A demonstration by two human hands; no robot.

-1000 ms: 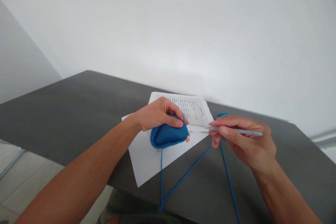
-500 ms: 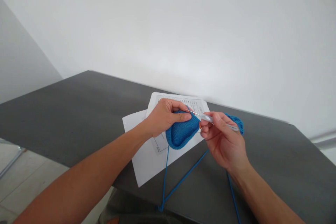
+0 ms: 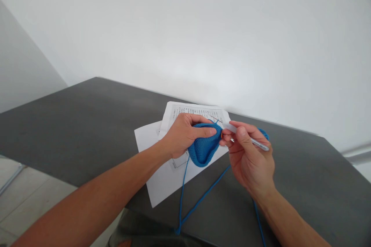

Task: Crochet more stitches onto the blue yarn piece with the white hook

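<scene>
Between thumb and fingers, my left hand (image 3: 185,133) pinches the upper edge of a blue crochet piece (image 3: 203,148), cupped in shape. My right hand (image 3: 251,154) grips a crochet hook (image 3: 259,144) with a pale grey handle, its thin metal shaft pointing up and left. Near the shaft, a loop of blue yarn rises from the piece's upper rim. A small orange marker (image 3: 222,135) shows at the right rim beside my right fingertips. From below the piece a strand of blue yarn (image 3: 182,189) runs down to the table's front edge.
Printed sheets of paper (image 3: 162,189) lie under my hands on the dark grey table (image 3: 116,123). Behind my right hand is a ball of blue yarn (image 3: 264,133), partly hidden. A white wall (image 3: 185,38) stands along the table's far side.
My left hand and the crochet piece have shifted slightly right and down. The hook has moved right, its tip now beyond the piece's upper rim, with a yarn loop near the shaft.
</scene>
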